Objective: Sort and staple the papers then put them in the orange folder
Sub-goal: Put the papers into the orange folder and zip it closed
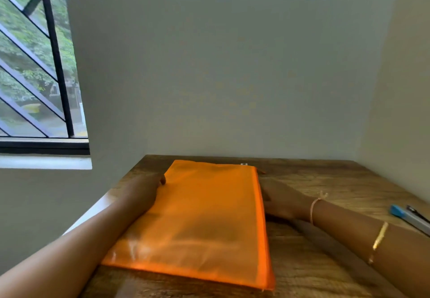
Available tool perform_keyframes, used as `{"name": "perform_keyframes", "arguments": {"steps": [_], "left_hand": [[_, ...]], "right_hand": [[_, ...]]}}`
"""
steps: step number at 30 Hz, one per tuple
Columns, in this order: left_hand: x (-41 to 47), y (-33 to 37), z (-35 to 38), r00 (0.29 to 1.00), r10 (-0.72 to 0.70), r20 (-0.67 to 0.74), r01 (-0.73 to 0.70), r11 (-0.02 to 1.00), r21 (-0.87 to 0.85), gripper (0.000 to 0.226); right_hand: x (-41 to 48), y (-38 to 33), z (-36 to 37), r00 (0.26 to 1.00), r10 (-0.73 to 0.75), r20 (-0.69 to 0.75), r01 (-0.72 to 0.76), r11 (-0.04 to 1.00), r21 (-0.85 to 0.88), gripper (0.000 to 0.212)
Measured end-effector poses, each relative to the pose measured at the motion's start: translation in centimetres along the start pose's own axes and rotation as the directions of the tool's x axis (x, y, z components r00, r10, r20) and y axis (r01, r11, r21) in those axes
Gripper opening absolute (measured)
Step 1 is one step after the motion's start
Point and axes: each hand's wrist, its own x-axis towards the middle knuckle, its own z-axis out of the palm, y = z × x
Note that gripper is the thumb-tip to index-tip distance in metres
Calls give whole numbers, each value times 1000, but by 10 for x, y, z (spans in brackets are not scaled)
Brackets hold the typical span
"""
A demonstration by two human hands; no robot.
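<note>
Folder (pixel 202 223), orange, lies flat on table (pixel 325 181) between 2 hands. Left hand (pixel 144 188) touches its far-left edge; fingers blurred, cannot tell grip. Right hand (pixel 282 201) rests flat against its right edge, fingers relaxed. Stapler (pixel 409 218) far right.

no legible text, small white tag (pixel 243 164) by the orange folder (pixel 197 223) too blurred to read

The folder (pixel 197 223) in the centre is plain bright orange, with a paler sheen at its lower left. The table (pixel 325 181) is brown wood with darker grain streaks. At the right edge, the stapler (pixel 406 215) is blue and silver-grey. Lower right, the thread bracelet (pixel 313 209) is pale pink and the bangle (pixel 379 239) is gold. Upper left, the window frame (pixel 55 53) is black against green foliage.
</note>
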Motion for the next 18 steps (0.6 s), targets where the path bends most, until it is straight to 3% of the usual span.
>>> {"name": "perform_keyframes", "arguments": {"steps": [2, 5, 9, 12, 16, 18], "left_hand": [[7, 18, -8, 999, -53, -3, 53, 991, 125, 25], [20, 59, -21, 1000, 8, 22, -13, 972, 233, 29], [45, 109, -19, 992, 89, -94, -95, 994, -56, 32], [59, 147, -15, 982, 183, -56, -191, 923, -334, 41], [75, 165, -1, 938, 290, 190, -256, 949, -186, 43], [77, 164, 5, 939, 302, 166, -272, 945, -182, 37]], "right_hand": [[7, 20, -10, 983, 39, -178, -44, 999, -26, 21], [24, 46, -18, 907, 267, -326, -249, 964, 97, 23], [45, 38, -17, 894, 351, -279, -255, 910, 327, 27], [58, 30, -13, 929, 320, -183, -256, 917, 305, 36], [73, 39, -4, 928, 326, -178, -285, 932, 222, 35], [75, 40, -3, 923, 337, -184, -300, 932, 202, 35]]}}
